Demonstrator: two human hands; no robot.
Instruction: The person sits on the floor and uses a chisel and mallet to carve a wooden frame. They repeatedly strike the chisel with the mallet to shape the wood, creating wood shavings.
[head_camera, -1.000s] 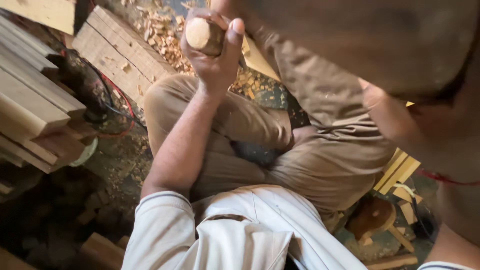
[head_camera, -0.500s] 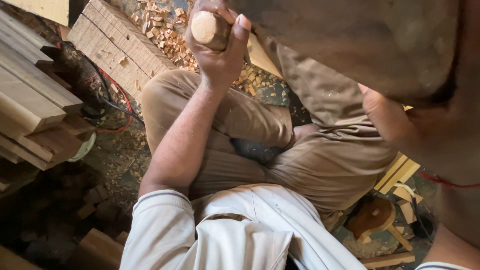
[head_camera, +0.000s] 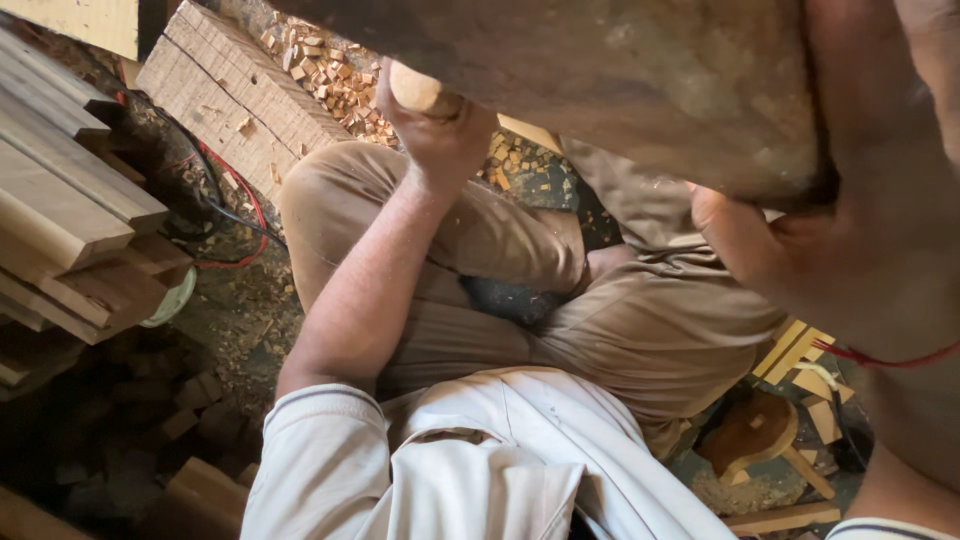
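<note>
My left hand (head_camera: 435, 135) is closed around a round pale wooden handle (head_camera: 420, 92), held out in front of me above my knee. My right hand (head_camera: 800, 255) grips a large brown block of wood (head_camera: 610, 75) that fills the top right of the view, close to the camera. The handle's far end disappears behind the block. I sit cross-legged in tan trousers (head_camera: 520, 270) and a white shirt (head_camera: 470, 460).
Stacked wooden planks (head_camera: 70, 220) lie at the left with a red and a black cable (head_camera: 235, 215) beside them. A thick board (head_camera: 230, 95) and several wood chips (head_camera: 330, 75) lie ahead. Wood offcuts (head_camera: 790, 365) and a small dark wooden piece (head_camera: 750, 435) sit at the lower right.
My left hand with the handle has moved up and toward the block, so the handle's end is now partly hidden behind it. The block fills more of the view.
</note>
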